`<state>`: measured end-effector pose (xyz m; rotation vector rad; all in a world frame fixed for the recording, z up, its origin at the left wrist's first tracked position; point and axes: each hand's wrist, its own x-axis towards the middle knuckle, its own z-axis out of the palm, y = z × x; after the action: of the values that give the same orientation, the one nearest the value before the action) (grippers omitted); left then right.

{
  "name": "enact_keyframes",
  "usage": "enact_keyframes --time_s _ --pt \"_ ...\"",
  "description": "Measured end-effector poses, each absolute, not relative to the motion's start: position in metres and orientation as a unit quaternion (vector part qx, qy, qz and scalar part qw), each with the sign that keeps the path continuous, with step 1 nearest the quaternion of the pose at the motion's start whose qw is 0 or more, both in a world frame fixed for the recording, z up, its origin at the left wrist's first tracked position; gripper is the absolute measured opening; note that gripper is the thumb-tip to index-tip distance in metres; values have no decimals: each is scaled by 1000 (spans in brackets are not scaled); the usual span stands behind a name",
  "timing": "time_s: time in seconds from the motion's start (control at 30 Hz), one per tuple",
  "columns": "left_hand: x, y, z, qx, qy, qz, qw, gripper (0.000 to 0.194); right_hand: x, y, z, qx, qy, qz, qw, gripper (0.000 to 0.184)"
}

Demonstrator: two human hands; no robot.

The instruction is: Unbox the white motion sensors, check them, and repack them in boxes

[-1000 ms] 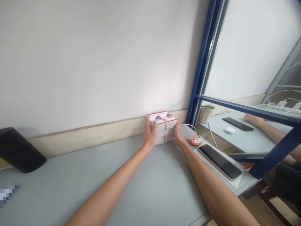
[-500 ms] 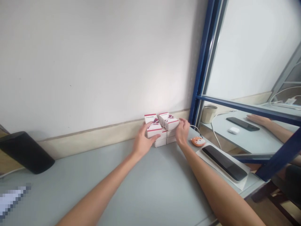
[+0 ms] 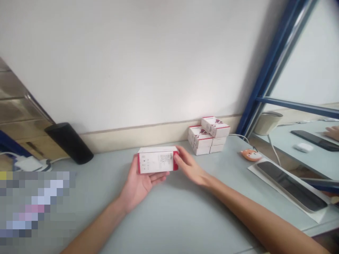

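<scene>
In the head view we see a white-and-red box (image 3: 156,159) held lengthwise above the surface (image 3: 169,218), near its middle. The left grip (image 3: 139,188) is clamped on it from beneath, palm up, and the right grip (image 3: 190,171) is closed on its right end, fingertips on the red edge. Farther back, against the wall (image 3: 132,70), stands a stack of matching boxes (image 3: 208,135); to the right lie an orange fox-shaped trinket (image 3: 250,154) and a black slab (image 3: 290,185) on a white sheet (image 3: 312,208), and far left stands a black cylinder (image 3: 69,143).
</scene>
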<state>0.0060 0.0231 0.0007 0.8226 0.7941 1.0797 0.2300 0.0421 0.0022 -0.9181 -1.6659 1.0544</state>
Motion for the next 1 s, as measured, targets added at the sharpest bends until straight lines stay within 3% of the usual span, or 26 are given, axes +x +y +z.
enact_keyframes --time_s 0.07,0.1,0.17,0.27,0.47,0.7,0.8,1.0 --pt "8 25 -7 385 368 470 704 95 226 40 0 -380 -668 411 491 46" --pt "7 26 -11 399 394 496 663 89 227 40 0 -391 -663 384 510 45" --pt "3 26 -16 446 477 567 502 68 229 42 1 -424 -659 316 535 44" --pt "-6 17 -15 580 495 582 284 54 231 39 2 -450 -688 215 527 41" --pt "-2 -8 2 828 348 437 39 78 218 17 1 -375 -803 147 440 44" --pt "3 -13 -3 860 326 393 11 58 225 13 9 -267 -864 81 419 52" --pt "1 -13 -5 860 299 413 -10 52 230 13 15 -237 -868 64 431 47" --pt "-5 -13 2 891 262 369 -43 49 234 8 24 -319 -797 190 477 49"
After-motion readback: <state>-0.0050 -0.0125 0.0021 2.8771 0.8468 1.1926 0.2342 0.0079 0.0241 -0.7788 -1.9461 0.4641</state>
